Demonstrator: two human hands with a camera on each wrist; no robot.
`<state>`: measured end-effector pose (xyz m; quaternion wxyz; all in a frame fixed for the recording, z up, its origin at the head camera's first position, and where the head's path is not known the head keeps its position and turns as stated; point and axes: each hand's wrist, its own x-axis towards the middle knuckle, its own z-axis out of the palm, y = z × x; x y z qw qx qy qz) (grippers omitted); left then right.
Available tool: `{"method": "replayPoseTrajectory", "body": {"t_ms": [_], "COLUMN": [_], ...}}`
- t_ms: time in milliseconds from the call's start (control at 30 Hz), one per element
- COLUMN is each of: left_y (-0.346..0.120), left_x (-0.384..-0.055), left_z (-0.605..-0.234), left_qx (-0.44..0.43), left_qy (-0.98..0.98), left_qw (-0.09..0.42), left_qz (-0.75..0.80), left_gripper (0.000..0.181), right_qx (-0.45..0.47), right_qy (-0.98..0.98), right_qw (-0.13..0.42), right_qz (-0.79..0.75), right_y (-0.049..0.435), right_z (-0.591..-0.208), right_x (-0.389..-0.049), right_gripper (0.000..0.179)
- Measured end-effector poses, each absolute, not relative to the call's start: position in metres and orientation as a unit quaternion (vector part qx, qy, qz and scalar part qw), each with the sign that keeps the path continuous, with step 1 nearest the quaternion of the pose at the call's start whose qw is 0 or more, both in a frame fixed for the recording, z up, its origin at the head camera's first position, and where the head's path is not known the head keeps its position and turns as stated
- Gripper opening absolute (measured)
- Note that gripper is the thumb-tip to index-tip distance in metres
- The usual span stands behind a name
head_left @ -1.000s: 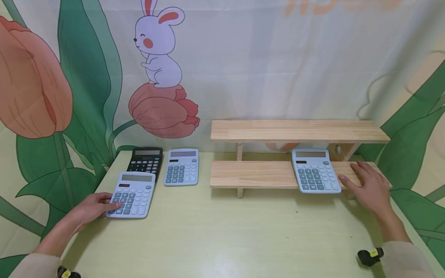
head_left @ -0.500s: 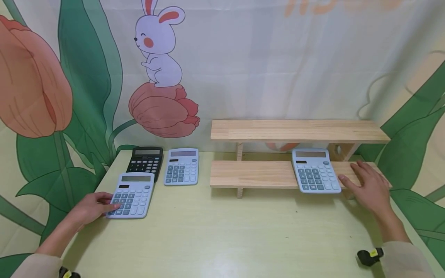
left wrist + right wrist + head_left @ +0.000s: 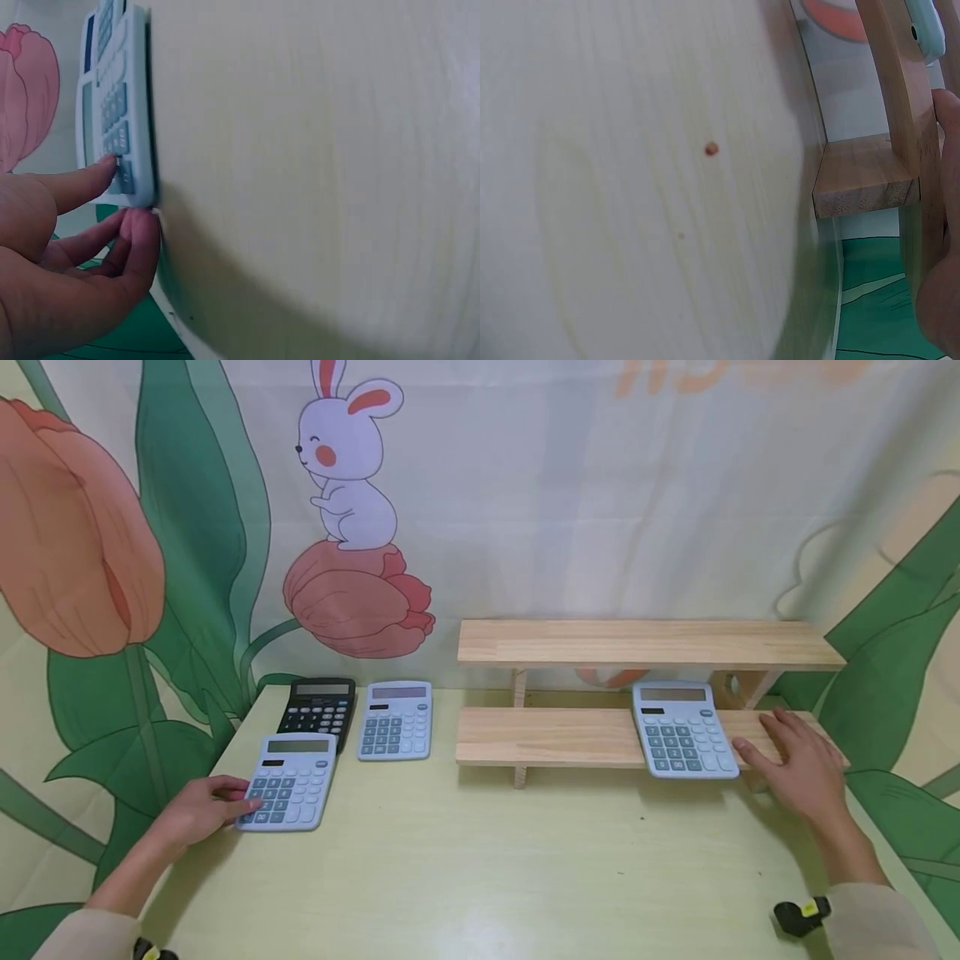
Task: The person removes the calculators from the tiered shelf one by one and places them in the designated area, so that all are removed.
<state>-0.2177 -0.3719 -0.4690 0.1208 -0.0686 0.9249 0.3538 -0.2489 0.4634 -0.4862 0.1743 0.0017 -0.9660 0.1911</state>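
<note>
My left hand [image 3: 201,810] pinches the lower left corner of a light blue calculator [image 3: 300,768], thumb on its keys and fingers at its edge and underside. The left wrist view shows the same grip from the side. This calculator overlaps the lower part of a black calculator [image 3: 322,702]. My right hand [image 3: 806,768] rests on the right end of a wooden two-tier shelf's lower board [image 3: 551,737], fingers spread. Just left of its thumb, another light blue calculator [image 3: 682,731] leans on that board, its bottom edge jutting past the front.
A third light blue calculator [image 3: 396,720] lies near the table's back edge, right of the black one. The shelf's upper board [image 3: 645,642] stands behind and above the lower one. A printed curtain [image 3: 525,510] hangs close behind the pale table [image 3: 487,860].
The head view has shifted slightly, moving everything a little to the right in the picture. Both hands keep their places on the calculator and the shelf.
</note>
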Motion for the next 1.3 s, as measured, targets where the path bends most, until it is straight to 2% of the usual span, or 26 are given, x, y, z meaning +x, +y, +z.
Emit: {"method": "replayPoseTrajectory", "body": {"t_ms": [100, 233, 500, 567, 633, 833, 1133, 1300], "left_y": [-0.369, -0.357, -0.295, -0.275, -0.256, -0.2, -0.112, -0.072], "left_x": [-0.217, -0.214, -0.2, -0.196, -0.196, -0.2, -0.214, -0.229], "left_z": [-0.463, -0.449, -0.423, -0.415, -0.408, -0.395, -0.396, -0.394], "left_qx": [-0.057, -0.048, 0.002, 0.023, 0.043, 0.091, 0.148, 0.162], "left_qy": [0.934, 0.948, 0.939, 0.93, 0.922, 0.901, 0.854, 0.824], "left_qw": [0.109, 0.068, -0.097, -0.118, -0.12, -0.079, -0.035, -0.036], "left_qz": [0.336, 0.308, 0.329, 0.348, 0.365, 0.417, 0.497, 0.542], "left_gripper": [0.068, 0.064, 0.043, 0.039, 0.039, 0.039, 0.038, 0.034], "right_qx": [0.002, 0.006, 0.01, 0.011, 0.011, 0.007, 0.006, 0.011], "right_qy": [-0.965, -0.964, -0.964, -0.964, -0.964, -0.967, -0.968, -0.966], "right_qw": [0.175, 0.178, 0.184, 0.185, 0.185, 0.173, 0.169, 0.18], "right_qz": [0.193, 0.195, 0.191, 0.19, 0.19, 0.188, 0.187, 0.187], "right_y": [0.464, 0.464, 0.463, 0.463, 0.463, 0.465, 0.465, 0.465], "right_z": [-0.486, -0.487, -0.485, -0.485, -0.485, -0.488, -0.488, -0.486], "right_x": [-0.249, -0.249, -0.252, -0.252, -0.251, -0.251, -0.246, -0.247], "right_gripper": [0.082, 0.081, 0.081, 0.081, 0.081, 0.081, 0.081, 0.081]}}
